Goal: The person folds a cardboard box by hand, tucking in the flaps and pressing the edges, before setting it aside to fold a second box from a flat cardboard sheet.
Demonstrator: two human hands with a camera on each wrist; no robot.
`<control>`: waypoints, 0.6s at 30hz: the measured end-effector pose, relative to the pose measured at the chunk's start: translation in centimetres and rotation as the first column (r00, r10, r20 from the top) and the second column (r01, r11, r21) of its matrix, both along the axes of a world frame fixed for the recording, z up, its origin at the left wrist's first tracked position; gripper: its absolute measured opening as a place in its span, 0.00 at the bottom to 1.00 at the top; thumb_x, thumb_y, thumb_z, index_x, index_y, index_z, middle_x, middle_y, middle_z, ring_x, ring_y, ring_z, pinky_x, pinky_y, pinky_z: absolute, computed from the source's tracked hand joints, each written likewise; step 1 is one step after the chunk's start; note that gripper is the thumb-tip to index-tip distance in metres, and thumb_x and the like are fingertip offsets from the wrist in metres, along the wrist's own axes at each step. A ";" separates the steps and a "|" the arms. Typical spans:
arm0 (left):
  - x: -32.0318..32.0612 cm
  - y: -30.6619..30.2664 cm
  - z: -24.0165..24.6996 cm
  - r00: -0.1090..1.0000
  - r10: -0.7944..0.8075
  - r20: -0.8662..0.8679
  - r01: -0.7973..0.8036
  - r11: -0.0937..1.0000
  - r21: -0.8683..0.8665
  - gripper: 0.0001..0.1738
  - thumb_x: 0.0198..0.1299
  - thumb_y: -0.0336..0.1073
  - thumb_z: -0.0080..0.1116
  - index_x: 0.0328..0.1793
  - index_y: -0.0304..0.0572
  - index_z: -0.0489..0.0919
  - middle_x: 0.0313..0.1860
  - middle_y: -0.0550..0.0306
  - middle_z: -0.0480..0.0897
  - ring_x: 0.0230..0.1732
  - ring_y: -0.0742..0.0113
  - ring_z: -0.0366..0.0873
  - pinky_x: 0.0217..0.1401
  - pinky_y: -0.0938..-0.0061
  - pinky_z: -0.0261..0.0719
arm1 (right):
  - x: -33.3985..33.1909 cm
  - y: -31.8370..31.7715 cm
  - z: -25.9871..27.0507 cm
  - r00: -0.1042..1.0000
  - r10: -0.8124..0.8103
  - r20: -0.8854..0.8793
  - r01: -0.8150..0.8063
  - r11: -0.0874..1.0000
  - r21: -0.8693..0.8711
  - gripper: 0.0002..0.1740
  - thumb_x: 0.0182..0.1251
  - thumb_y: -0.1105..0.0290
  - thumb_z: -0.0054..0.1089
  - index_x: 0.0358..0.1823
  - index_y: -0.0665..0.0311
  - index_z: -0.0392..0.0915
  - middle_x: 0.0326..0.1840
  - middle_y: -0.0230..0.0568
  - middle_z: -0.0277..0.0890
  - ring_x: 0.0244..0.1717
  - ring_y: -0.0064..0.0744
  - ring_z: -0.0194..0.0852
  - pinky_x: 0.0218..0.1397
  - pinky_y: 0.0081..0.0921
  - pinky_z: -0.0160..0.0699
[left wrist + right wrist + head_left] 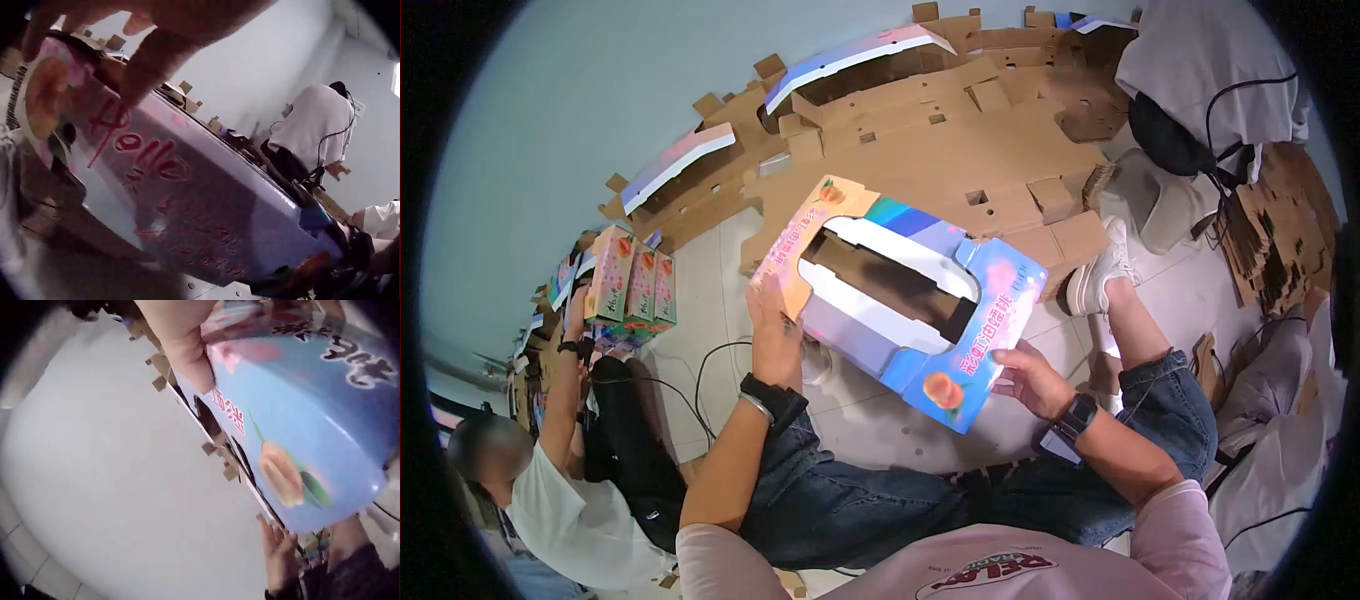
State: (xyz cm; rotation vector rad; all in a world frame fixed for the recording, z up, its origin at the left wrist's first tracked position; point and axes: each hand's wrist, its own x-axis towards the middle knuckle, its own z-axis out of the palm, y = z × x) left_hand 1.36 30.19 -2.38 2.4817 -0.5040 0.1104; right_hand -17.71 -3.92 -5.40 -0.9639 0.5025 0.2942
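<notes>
A printed fruit carton (930, 375) with peach pictures, blue, orange and purple panels and a cut-out window in its top is held tilted above the lap. My left hand (770, 315) grips its left end; in the left wrist view, fingers reach over the edge of the panel (206, 194) lettered "Hello". At the near right corner, my right hand (1035, 380) holds the blue end, thumb (199, 365) on top of the printed panel and the other fingers mostly hidden. White inner flaps (870, 315) line the window, and the inside looks brown.
Flattened brown cardboard (900, 180) spreads across the floor ahead, with more stacked sheets (1285, 240) at right. Finished-looking fruit cartons (638, 280) stand at left near another person (560, 500). A black cable (700, 390) crosses the tiles; a grey cloth (1210, 60) hangs at upper right.
</notes>
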 end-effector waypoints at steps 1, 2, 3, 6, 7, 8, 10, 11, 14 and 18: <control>0.8 1.0 -1.6 0.997 0.031 0.073 -0.034 0.999 0.039 0.51 0.51 0.19 0.58 0.81 0.42 0.47 0.78 0.35 0.51 0.75 0.44 0.55 0.75 0.63 0.56 | -0.2 0.1 0.0 1.000 0.019 -0.015 -0.018 0.999 0.026 0.45 0.57 0.54 0.68 0.72 0.56 0.56 0.65 0.38 0.69 0.62 0.37 0.70 0.63 0.46 0.69; 1.1 1.3 -2.0 0.987 0.060 0.147 -0.072 0.995 0.074 0.51 0.54 0.17 0.54 0.82 0.42 0.42 0.78 0.34 0.48 0.71 0.47 0.64 0.70 0.67 0.65 | 0.2 -0.5 -1.0 0.999 -0.053 0.007 0.053 0.998 0.012 0.43 0.58 0.55 0.68 0.71 0.56 0.56 0.63 0.38 0.69 0.62 0.36 0.70 0.64 0.45 0.67; 1.1 1.5 -2.4 0.987 0.062 0.146 -0.073 0.995 0.074 0.51 0.54 0.17 0.54 0.82 0.42 0.42 0.78 0.34 0.48 0.71 0.47 0.64 0.70 0.67 0.65 | 0.5 -1.3 -1.4 0.999 -0.052 0.006 0.052 0.999 0.012 0.43 0.58 0.55 0.68 0.71 0.56 0.56 0.63 0.38 0.69 0.62 0.36 0.70 0.64 0.45 0.67; 0.4 0.2 0.0 0.896 -0.141 -0.421 -0.120 0.836 -0.535 0.53 0.58 0.22 0.58 0.82 0.43 0.35 0.78 0.39 0.51 0.70 0.53 0.64 0.69 0.64 0.64 | 2.3 -3.3 -1.1 0.983 -0.181 0.018 0.180 0.982 0.050 0.38 0.59 0.54 0.67 0.67 0.58 0.60 0.59 0.38 0.70 0.59 0.38 0.70 0.64 0.47 0.68; -0.9 -1.2 2.2 0.822 -0.067 -0.565 -0.269 0.829 -0.490 0.53 0.59 0.27 0.60 0.82 0.44 0.35 0.78 0.43 0.52 0.71 0.54 0.62 0.69 0.61 0.63 | 2.5 -3.2 -1.0 0.984 -0.179 0.020 0.178 0.983 0.050 0.38 0.59 0.54 0.67 0.67 0.58 0.60 0.59 0.38 0.70 0.59 0.38 0.70 0.64 0.47 0.68; -1.5 -2.0 3.3 0.720 0.001 -0.694 -0.408 0.810 -0.421 0.54 0.60 0.32 0.62 0.82 0.44 0.34 0.77 0.47 0.54 0.73 0.55 0.60 0.69 0.59 0.61 | 2.6 -3.0 -0.9 0.987 -0.163 -0.005 0.163 0.987 0.014 0.38 0.58 0.54 0.68 0.66 0.58 0.60 0.59 0.38 0.70 0.59 0.39 0.70 0.64 0.48 0.68; -1.6 -2.0 2.8 0.714 -0.018 -0.700 -0.432 0.775 -0.462 0.56 0.59 0.37 0.64 0.82 0.44 0.35 0.77 0.50 0.55 0.73 0.55 0.59 0.70 0.56 0.59 | 2.7 -2.5 -0.8 0.989 -0.146 -0.034 0.145 0.989 -0.023 0.39 0.57 0.54 0.68 0.66 0.58 0.61 0.59 0.39 0.70 0.60 0.40 0.70 0.63 0.50 0.68; -1.6 -2.0 2.6 0.710 -0.040 -0.703 -0.454 0.737 -0.501 0.57 0.58 0.43 0.65 0.82 0.43 0.35 0.77 0.53 0.56 0.73 0.56 0.59 0.70 0.53 0.58 | 2.5 -2.2 -1.0 0.993 -0.116 -0.036 0.116 0.993 -0.006 0.38 0.56 0.53 0.68 0.65 0.58 0.62 0.58 0.40 0.71 0.59 0.41 0.70 0.63 0.51 0.69; -2.3 -2.4 2.9 0.713 -0.173 -0.680 -0.359 0.743 -0.565 0.59 0.56 0.49 0.66 0.83 0.50 0.36 0.78 0.58 0.56 0.74 0.54 0.58 0.71 0.52 0.57 | 2.1 -1.1 -1.1 0.994 -0.104 -0.041 0.106 0.994 0.037 0.38 0.54 0.52 0.69 0.64 0.58 0.64 0.57 0.41 0.71 0.59 0.42 0.70 0.63 0.53 0.69; -3.3 -3.3 3.9 0.427 -0.365 -0.827 -0.229 0.841 -0.489 0.57 0.60 0.43 0.63 0.83 0.61 0.32 0.81 0.60 0.49 0.78 0.57 0.51 0.69 0.44 0.57 | 1.8 0.2 -1.1 0.978 -0.201 -0.055 0.205 0.976 0.078 0.35 0.53 0.52 0.68 0.60 0.57 0.68 0.55 0.40 0.71 0.57 0.42 0.70 0.61 0.52 0.70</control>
